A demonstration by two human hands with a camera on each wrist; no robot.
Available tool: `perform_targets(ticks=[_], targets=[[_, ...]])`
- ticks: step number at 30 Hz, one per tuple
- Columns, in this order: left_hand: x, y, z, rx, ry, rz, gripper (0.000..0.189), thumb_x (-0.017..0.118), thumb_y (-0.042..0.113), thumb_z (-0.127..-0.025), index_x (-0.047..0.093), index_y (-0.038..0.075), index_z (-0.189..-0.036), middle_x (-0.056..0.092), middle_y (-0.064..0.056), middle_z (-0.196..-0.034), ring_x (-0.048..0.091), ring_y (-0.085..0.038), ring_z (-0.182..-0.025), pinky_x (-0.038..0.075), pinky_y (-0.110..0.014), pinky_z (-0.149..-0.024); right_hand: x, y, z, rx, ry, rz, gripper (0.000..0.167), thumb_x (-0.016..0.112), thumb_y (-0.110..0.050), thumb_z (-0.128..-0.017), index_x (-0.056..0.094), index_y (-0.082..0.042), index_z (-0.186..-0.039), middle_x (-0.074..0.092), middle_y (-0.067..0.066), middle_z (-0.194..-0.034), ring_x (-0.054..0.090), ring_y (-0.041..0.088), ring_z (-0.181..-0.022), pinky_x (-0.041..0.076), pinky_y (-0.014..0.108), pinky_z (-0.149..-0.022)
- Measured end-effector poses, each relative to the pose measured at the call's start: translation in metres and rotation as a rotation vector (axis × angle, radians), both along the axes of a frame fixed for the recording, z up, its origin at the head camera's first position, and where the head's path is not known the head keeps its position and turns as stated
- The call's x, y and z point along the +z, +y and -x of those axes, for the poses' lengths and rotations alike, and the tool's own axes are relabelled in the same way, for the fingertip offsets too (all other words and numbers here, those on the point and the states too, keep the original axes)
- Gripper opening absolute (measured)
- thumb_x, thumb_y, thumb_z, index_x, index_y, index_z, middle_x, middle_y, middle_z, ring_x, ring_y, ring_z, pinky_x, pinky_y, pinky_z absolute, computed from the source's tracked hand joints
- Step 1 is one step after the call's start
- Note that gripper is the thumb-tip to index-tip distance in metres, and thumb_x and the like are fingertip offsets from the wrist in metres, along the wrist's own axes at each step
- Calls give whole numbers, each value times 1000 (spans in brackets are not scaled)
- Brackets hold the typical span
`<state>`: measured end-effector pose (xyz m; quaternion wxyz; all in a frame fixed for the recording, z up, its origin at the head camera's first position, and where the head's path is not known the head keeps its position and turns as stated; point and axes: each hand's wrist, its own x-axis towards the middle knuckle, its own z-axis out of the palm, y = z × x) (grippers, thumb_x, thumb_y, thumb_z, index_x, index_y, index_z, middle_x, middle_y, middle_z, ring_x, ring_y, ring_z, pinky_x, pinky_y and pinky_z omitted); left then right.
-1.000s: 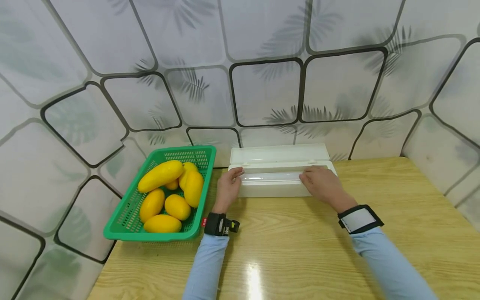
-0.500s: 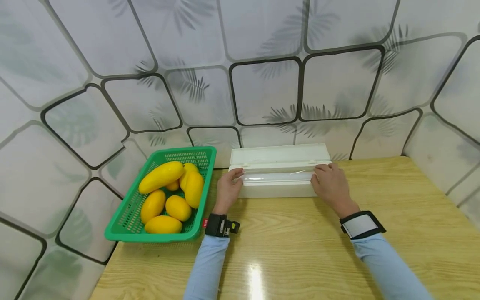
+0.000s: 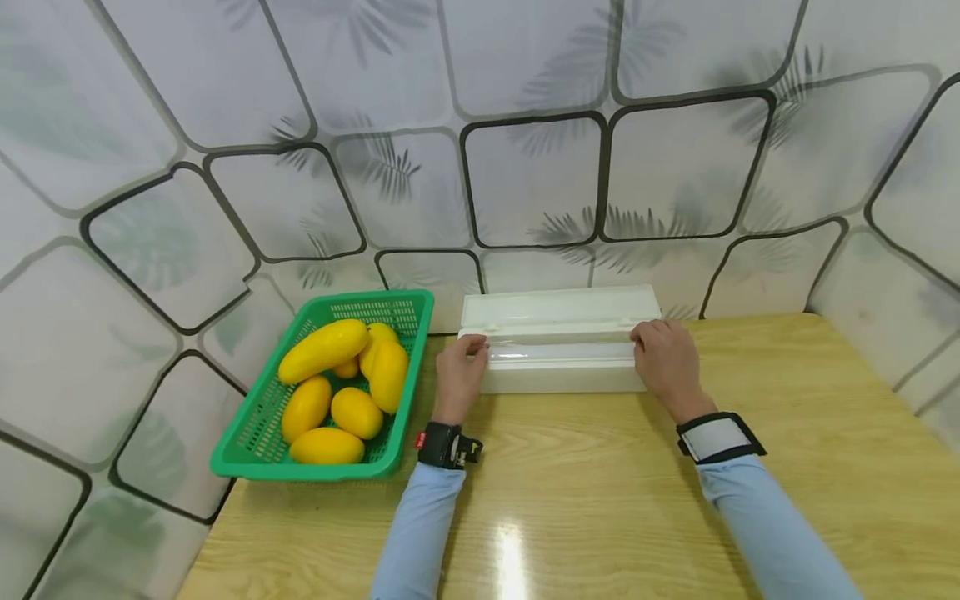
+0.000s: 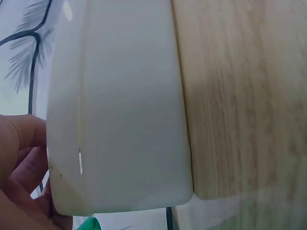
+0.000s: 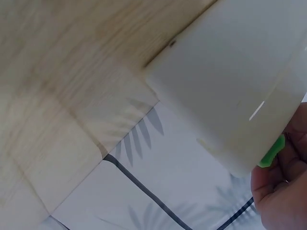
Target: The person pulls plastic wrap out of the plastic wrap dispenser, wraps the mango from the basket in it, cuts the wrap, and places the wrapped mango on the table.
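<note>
A white cling film dispenser (image 3: pixel 562 381) with its lid (image 3: pixel 558 307) raised stands at the back of the table. Clear cling film (image 3: pixel 561 351) lies over the roll inside. My left hand (image 3: pixel 459 379) pinches the film's left end at the dispenser's left edge, thumb and fingers curled. At the opposite end, my right hand (image 3: pixel 670 369) pinches the film with curled fingers. Both wrist views show mostly the dispenser's outer wall (image 4: pixel 120 115), with the left fingers (image 4: pixel 29 129) and right fingers (image 5: pixel 268 182) beside it; its wall hides the fingertips there.
A green plastic basket (image 3: pixel 337 473) stands left of my left forearm, holding several yellow mangoes (image 3: pixel 326 352). Patterned sheeting (image 3: pixel 532 183) rises right behind the dispenser. Bare wooden tabletop (image 3: pixel 570 492) lies in front. A small green patch (image 5: pixel 272 152) shows by the right fingers.
My right hand has slid right along the dispenser from inside its opening to its right end. The left hand stays at the left end. The basket has not moved.
</note>
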<state>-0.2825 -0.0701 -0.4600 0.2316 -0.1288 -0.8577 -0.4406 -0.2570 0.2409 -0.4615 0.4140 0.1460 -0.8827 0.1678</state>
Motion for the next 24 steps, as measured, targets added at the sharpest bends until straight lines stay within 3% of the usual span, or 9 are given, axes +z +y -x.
perform_targets(ticks=[4, 7, 15, 20, 24], targets=[[0, 4, 6, 99, 57, 153, 9, 69, 9, -90, 74, 4, -95, 74, -8, -85, 68, -26, -79, 54, -40, -71, -1, 1, 4, -18, 24, -33, 11, 63, 14, -78, 67, 8, -87, 67, 24, -73, 58, 40, -65, 48, 50, -63], [0, 4, 9, 139, 107, 245, 4, 71, 8, -86, 71, 5, -89, 70, -6, -79, 64, -26, -76, 51, -41, -69, -5, 0, 7, -52, 63, -56, 14, 64, 13, -80, 70, 7, -91, 68, 23, -77, 59, 41, -70, 48, 50, -64], [-1, 5, 11, 118, 193, 312, 7, 70, 0, -87, 63, 3, -88, 49, -15, -94, 50, -29, -81, 47, -41, -71, -9, -2, 9, -131, 90, -55, 10, 64, 7, -86, 71, 2, -92, 66, 22, -86, 56, 45, -80, 43, 52, -61], [-1, 5, 10, 119, 232, 383, 12, 71, -1, -87, 60, 3, -89, 53, -17, -101, 54, -33, -85, 50, -43, -71, -9, -2, 6, -142, 65, -53, 6, 64, 2, -88, 69, 3, -92, 64, 23, -84, 55, 46, -80, 44, 53, -61], [-6, 5, 11, 157, 235, 447, 12, 70, 1, -89, 58, 3, -91, 54, -18, -100, 56, -32, -83, 51, -43, -67, -10, -3, 4, -148, 44, -53, 8, 63, 0, -91, 69, 5, -92, 63, 24, -84, 55, 46, -82, 44, 54, -63]])
